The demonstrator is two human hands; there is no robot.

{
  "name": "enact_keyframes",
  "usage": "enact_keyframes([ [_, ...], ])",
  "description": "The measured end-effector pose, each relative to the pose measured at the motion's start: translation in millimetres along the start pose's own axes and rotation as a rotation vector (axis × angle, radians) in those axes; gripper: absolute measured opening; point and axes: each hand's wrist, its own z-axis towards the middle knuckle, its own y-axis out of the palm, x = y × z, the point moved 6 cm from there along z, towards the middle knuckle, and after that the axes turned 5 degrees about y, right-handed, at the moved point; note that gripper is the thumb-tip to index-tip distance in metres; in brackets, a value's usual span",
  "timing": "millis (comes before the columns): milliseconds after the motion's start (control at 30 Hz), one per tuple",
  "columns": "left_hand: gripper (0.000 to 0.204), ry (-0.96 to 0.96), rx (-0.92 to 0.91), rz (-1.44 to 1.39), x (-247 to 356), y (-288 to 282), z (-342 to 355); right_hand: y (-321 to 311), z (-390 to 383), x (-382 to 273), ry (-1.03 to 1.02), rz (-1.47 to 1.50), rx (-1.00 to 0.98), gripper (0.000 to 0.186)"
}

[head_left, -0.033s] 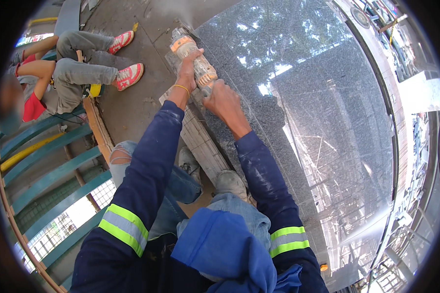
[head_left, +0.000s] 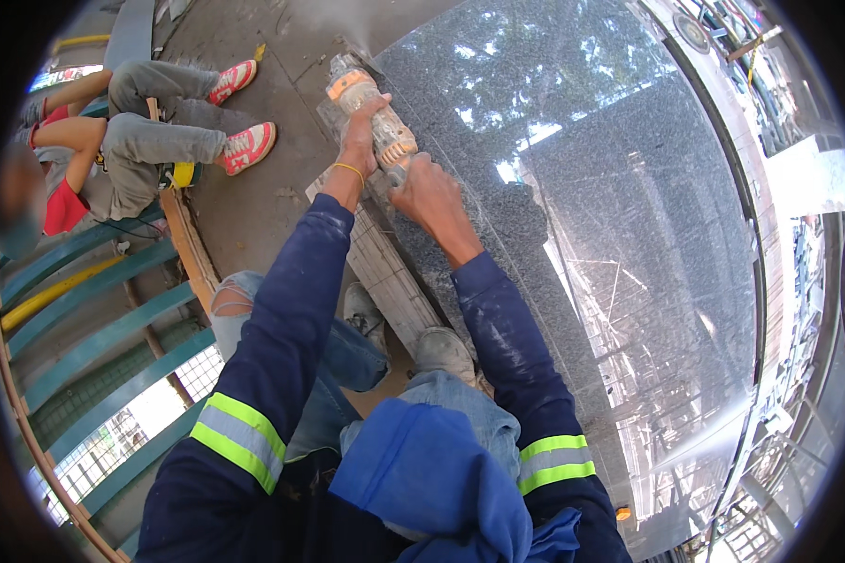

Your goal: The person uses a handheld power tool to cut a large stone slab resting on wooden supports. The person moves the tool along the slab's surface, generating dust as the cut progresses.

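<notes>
A glossy grey stone slab spread across the right. The left hand gripped a dusty power tool around its body at the slab's far left edge; the right hand clasped its near end. Beyond hung pale dust; leftward sat a person.

Head-worn fisheye looks down at the nearby hands; rim seems warped.
</notes>
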Motion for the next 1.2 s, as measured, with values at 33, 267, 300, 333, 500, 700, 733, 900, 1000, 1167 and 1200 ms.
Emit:
enact_keyframes([
  [33,0.034,-0.008,-0.008,-0.003,0,-1,0,1,0,-1,-0.002,0.003,-0.005,0.045],
  [267,0.038,0.04,-0.026,-0.025,4,-2,11,-8,2,-9,-0.017,0.003,0.019,0.034],
  [300,0.038,0.038,-0.03,-0.023,5,-4,13,-7,3,-9,-0.018,0.006,0.016,0.036],
  [333,0.038,0.035,-0.038,-0.026,5,-1,15,-7,6,-8,-0.018,0.004,0.015,0.038],
  [500,0.038,0.025,-0.037,-0.025,7,2,20,-7,14,-9,-0.034,-0.001,0.019,0.03],
  [700,0.035,0.018,-0.017,-0.009,18,0,33,-10,27,-20,-0.056,0.0,0.009,0.031],
  [733,0.035,0.004,-0.006,0.0,18,1,33,-11,28,-20,-0.045,0.003,0.005,0.034],
  [900,0.036,-0.007,-0.029,-0.007,16,2,24,-15,18,-21,0.022,-0.021,-0.062,0.034],
  [1000,0.034,0.013,-0.046,-0.009,11,3,22,-10,14,-12,0.059,-0.03,-0.048,0.037],
  [1167,0.033,0.011,-0.04,-0.024,4,-1,17,-14,-1,-14,0.037,0.007,-0.059,0.037],
  [1200,0.034,0.007,-0.042,-0.025,4,0,16,-15,-1,-13,0.034,0.001,-0.042,0.035],
])
